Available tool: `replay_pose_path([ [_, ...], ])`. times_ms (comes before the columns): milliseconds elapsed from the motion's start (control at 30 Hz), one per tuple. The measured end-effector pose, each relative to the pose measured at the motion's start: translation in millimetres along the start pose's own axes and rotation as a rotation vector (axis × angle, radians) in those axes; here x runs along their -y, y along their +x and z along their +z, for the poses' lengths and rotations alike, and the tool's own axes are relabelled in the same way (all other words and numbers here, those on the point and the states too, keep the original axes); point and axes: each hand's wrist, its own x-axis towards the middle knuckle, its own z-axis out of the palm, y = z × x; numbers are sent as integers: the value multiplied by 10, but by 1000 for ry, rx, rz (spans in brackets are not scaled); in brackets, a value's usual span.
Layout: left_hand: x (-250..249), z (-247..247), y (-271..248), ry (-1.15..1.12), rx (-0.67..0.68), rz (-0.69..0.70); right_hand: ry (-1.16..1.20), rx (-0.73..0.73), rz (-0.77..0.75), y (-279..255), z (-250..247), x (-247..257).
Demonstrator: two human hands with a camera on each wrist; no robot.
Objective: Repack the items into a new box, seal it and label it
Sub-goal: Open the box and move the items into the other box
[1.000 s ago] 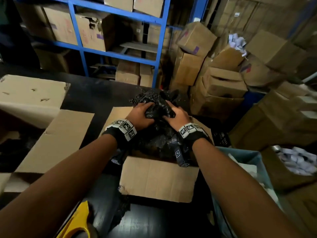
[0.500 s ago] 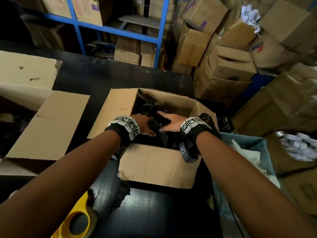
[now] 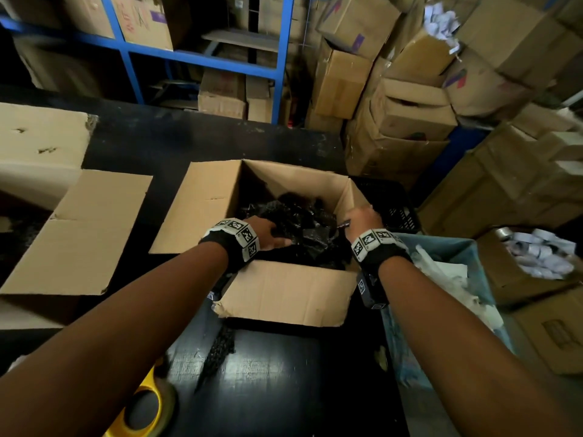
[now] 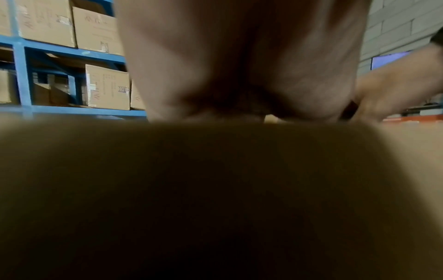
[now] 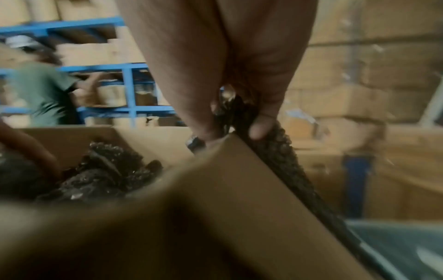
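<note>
Your left hand (image 3: pixel 266 233) rests inside the open cardboard box (image 3: pixel 285 294) on the dark bench (image 3: pixel 268 373), its fingers lying over the black plastic-wrapped items (image 3: pixel 303 222) that fill the box; whether those fingers grip the wrapping cannot be told, and the left wrist view shows only the palm above a blurred box wall. Your right hand (image 3: pixel 362 220) is at the box's right wall, where the right wrist view shows your thumb and fingers (image 5: pixel 260 128) pinching a strip of black bubble wrap (image 5: pixel 282 151) against the top edge of the cardboard, the strip hanging down outside the wall. The box flaps stand open, one folded out flat to the left. A yellow tape dispenser (image 3: pixel 148 408) lies at the near edge of the bench beneath your left forearm. A second open carton (image 3: pixel 79 231) sits to the left. A blue bin (image 3: pixel 441 250) holding white paper stands just beside the box on the right. Blue shelving (image 3: pixel 202 58) and stacked cartons (image 3: pixel 410 115) fill the background.
</note>
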Motion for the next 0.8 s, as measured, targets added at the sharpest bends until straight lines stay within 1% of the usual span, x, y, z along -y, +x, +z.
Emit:
replay_pose_path([
  [67,9,31,3,56,7,-3,89,-117,-32,13,-13,58],
  [100,25,42,12,82,0,9,163,-137,-75,32,-41,96],
  [167,51,27,11,88,-47,32,318,-69,-178,43,-121,224],
  [233,61,-1,15,23,-132,22,466,5,-226,46,-127,393],
  [300,69,-38,21,-52,-268,-17,573,10,-193,79,-81,521],
  [333,74,-47,24,-79,-327,-38,570,30,-171,92,-61,558],
  [367,75,-54,17,-93,-350,-52,508,80,-159,113,-52,577],
  [400,81,-45,17,-85,-327,-55,397,151,-159,134,-54,583],
  [467,98,12,26,-19,-180,-50,183,274,-162,143,-65,576],
  [533,108,84,32,54,-46,-74,45,315,-148,124,-68,566],
  [567,109,121,18,79,-10,-92,21,317,-126,100,-69,546],
  [600,106,162,12,91,7,-97,21,309,-113,67,-79,523],
  [700,52,276,-47,68,33,-85,38,302,-158,-35,-84,425],
  [800,17,293,-103,35,-14,-75,6,318,-170,-191,-69,382],
])
